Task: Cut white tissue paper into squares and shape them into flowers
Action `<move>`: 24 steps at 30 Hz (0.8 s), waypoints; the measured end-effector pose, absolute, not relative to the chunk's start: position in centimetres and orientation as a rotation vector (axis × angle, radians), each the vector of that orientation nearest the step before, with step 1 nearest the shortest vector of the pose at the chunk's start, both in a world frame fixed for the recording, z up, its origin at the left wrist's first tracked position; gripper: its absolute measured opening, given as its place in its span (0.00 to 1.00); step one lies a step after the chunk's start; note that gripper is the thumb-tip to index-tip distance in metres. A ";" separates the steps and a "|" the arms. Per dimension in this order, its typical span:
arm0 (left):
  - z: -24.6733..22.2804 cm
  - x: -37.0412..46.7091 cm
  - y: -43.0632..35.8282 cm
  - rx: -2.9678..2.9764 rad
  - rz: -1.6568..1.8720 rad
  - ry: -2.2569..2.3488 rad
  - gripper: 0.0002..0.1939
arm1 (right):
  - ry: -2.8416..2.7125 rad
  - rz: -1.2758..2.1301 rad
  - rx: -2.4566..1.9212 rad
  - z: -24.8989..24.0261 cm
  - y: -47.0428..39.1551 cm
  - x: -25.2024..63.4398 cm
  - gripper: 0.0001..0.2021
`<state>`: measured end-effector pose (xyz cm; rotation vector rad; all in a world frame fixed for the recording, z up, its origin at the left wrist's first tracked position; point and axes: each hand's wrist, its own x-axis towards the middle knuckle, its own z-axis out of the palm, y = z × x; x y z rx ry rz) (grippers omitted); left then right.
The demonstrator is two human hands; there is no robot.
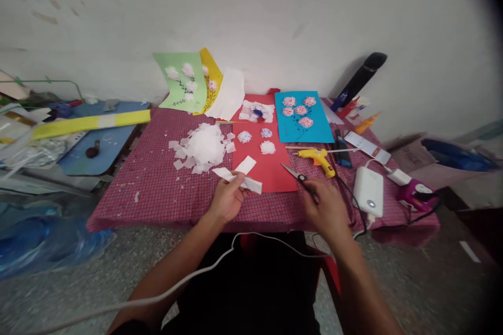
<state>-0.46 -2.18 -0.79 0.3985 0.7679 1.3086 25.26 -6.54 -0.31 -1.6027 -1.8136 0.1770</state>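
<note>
My left hand pinches a folded strip of white paper above the near edge of the table. A second white strip lies just behind it, over the red sheet; whether I hold that one too I cannot tell. My right hand is closed around the handles of a pair of scissors, whose blades point up and left toward the red sheet. Three fluffy paper flowers rest on that sheet. Left of it spreads a heap of small white paper squares.
A yellow glue gun, power bank, phone and cables lie at the right. Behind stand a blue flower card and a green one. A white cable crosses my lap. A blue table adjoins at left.
</note>
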 end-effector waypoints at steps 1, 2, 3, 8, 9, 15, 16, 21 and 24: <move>-0.9 -0.6 -2.0 0.374 1.307 0.770 0.16 | -1.865 0.094 -1.755 -0.7 -6.3 27.2 0.11; -0.9 -0.6 -1.8 0.349 1.310 0.777 0.17 | -1.941 0.048 -1.877 -1.0 -6.1 28.8 0.12; -1.0 -0.6 -1.6 0.330 1.307 0.783 0.17 | -2.011 0.012 -1.967 -1.2 -6.0 29.9 0.13; -0.8 -0.4 -1.2 0.337 1.277 0.767 0.18 | -2.165 0.010 -2.132 -0.8 -5.7 30.8 0.17; -0.7 -0.5 -1.2 0.355 1.269 0.755 0.19 | -2.149 0.057 -2.139 -0.5 -5.7 30.7 0.17; -0.1 -1.1 -1.0 0.412 1.245 0.730 0.26 | -1.442 0.864 -1.738 0.3 -6.8 29.8 0.24; 0.0 -1.1 -1.0 0.408 1.246 0.723 0.27 | -1.288 1.082 -1.546 0.3 -7.4 29.1 0.26; 0.2 -1.5 -0.5 0.359 1.250 0.698 0.26 | -0.819 1.820 -0.896 -0.1 -9.9 23.2 0.28; 0.5 -1.9 -0.3 0.339 1.256 0.689 0.24 | -0.769 1.961 -0.755 -0.5 -10.4 20.3 0.28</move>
